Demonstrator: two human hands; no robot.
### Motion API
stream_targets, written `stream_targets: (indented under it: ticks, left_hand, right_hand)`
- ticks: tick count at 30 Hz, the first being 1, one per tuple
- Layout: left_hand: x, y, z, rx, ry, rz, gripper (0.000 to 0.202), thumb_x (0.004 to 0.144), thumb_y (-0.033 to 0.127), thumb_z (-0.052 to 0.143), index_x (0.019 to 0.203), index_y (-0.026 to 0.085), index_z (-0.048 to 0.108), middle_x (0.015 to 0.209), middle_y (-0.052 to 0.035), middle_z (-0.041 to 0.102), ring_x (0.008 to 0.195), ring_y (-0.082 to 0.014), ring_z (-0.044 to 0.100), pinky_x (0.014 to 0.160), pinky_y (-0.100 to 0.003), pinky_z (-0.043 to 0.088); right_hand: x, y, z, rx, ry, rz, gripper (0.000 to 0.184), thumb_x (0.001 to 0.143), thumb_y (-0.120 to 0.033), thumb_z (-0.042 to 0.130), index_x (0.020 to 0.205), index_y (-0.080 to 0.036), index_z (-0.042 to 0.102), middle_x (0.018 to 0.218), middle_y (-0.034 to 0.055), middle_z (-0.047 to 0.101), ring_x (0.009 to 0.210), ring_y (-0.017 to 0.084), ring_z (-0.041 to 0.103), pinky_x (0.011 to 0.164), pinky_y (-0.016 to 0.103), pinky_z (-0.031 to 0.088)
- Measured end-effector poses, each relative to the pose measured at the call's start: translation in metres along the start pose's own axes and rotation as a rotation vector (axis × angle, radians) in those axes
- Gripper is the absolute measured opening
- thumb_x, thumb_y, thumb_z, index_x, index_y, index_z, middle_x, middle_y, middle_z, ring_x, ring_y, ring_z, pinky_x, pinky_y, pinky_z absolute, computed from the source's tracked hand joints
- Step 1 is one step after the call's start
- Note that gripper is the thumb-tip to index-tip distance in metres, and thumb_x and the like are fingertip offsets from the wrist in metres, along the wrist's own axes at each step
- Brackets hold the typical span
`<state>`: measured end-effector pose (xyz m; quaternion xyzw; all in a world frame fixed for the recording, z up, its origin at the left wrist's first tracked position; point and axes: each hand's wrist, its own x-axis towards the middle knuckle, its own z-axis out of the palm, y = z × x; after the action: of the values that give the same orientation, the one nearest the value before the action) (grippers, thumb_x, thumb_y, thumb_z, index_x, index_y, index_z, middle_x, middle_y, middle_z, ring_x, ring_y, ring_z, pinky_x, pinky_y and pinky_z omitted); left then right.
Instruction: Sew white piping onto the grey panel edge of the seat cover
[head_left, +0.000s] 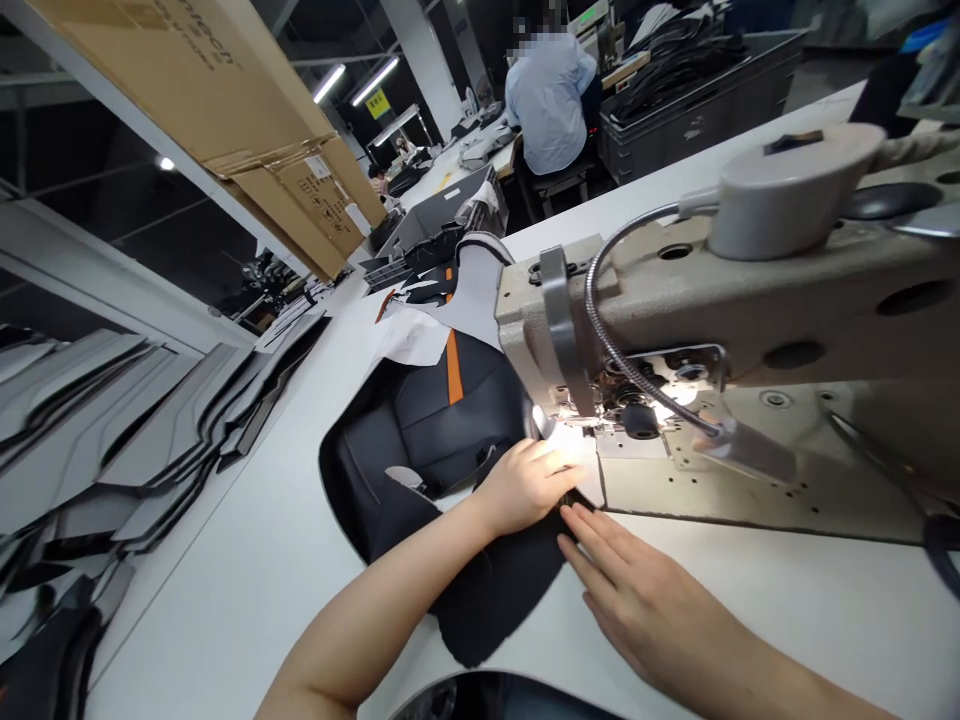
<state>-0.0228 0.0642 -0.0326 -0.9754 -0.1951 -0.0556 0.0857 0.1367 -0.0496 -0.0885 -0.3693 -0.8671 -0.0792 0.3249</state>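
A dark fabric piece (420,440) with an orange stripe (454,368) lies on the white table, running under the head of a beige sewing machine (750,290). My left hand (525,485) presses on the fabric right beside the lit needle area (592,435), fingers curled over the cloth. My right hand (645,595) lies flat, fingers together and pointing toward the needle, its fingertips on the edge of the same dark fabric (495,600). The needle itself is hidden by glare from the machine lamp.
Stacks of grey cut panels (112,440) fill the left side. Cardboard boxes (225,110) sit on a shelf above. More dark and white pieces (435,270) lie farther along the white table (240,580). A person in a light shirt (551,95) sits at the back, facing away.
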Motion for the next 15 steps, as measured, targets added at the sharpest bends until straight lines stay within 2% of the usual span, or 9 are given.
stream_targets:
  ticks: [3,7,11,15]
  left_hand:
    - [0.004,-0.014,0.009,-0.007,0.054,0.042,0.026,0.093,0.021,0.041,0.103,0.024,0.065,0.099,-0.0019,0.066,0.089,-0.0155,0.056,0.072,-0.028,0.040]
    - [0.007,-0.027,0.018,-0.039,0.141,0.109,0.025,0.092,0.025,0.045,0.095,0.027,0.069,0.095,-0.0001,0.068,0.089,-0.0156,0.058,0.074,-0.027,0.041]
    - [0.010,-0.035,0.023,-0.052,0.167,0.109,0.026,0.093,0.023,0.045,0.095,0.026,0.070,0.100,-0.0007,0.068,0.096,-0.0158,0.057,0.078,-0.028,0.042]
    - [0.017,-0.044,0.028,-0.055,0.139,0.079,0.026,0.094,0.027,0.044,0.096,0.026,0.070,0.097,-0.0021,0.068,0.089,-0.0156,0.058,0.078,-0.029,0.043]
  right_hand:
    - [0.006,0.002,-0.001,-0.009,-0.032,0.010,0.042,0.084,-0.031,0.050,0.115,-0.004,0.062,0.127,0.0209,0.054,0.124,0.034,0.043,0.100,0.045,0.040]
    - [0.009,0.006,-0.005,-0.012,-0.072,-0.036,0.044,0.085,-0.035,0.050,0.115,-0.006,0.062,0.126,0.0166,0.057,0.127,0.034,0.039,0.102,0.046,0.037]
    - [0.008,0.007,-0.006,-0.002,-0.077,-0.009,0.043,0.085,-0.037,0.051,0.113,-0.006,0.063,0.124,0.0145,0.058,0.128,0.035,0.037,0.103,0.046,0.037]
    - [0.004,0.007,-0.007,0.035,-0.067,0.033,0.039,0.087,-0.033,0.048,0.115,-0.010,0.062,0.127,0.0125,0.057,0.125,0.030,0.042,0.103,0.042,0.037]
